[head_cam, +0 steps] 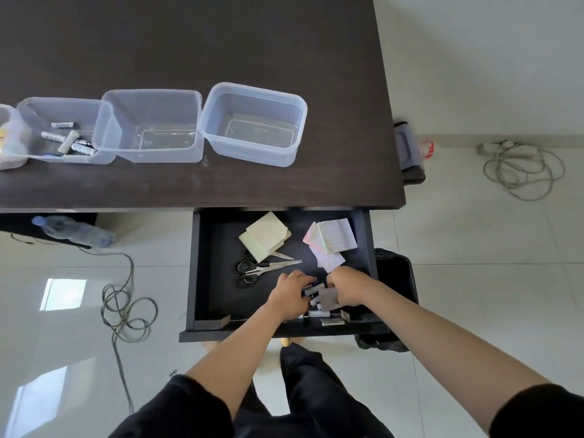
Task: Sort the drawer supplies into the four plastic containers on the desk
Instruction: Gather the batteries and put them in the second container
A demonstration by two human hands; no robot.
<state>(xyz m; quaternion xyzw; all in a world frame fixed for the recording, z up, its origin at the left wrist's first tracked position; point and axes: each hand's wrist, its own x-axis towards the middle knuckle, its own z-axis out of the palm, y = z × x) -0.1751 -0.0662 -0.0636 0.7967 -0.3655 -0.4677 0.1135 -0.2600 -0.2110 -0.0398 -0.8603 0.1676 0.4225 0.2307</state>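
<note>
In the open drawer (202,279), near its front edge, the left hand (290,294) and right hand (346,287) curl over a jumble of small supplies (317,294); what each grips I cannot tell. Beyond it, the leftmost container (9,137) is cut off.

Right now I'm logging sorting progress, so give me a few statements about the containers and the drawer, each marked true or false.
1. The rightmost container holds batteries. False: it looks empty; the batteries lie in the second container from the left.
2. Both hands, left hand and right hand, are in the open drawer. True.
3. The scissors are on the desk. False: they lie in the drawer.
4. Pads of sticky notes remain in the drawer. True.
</note>
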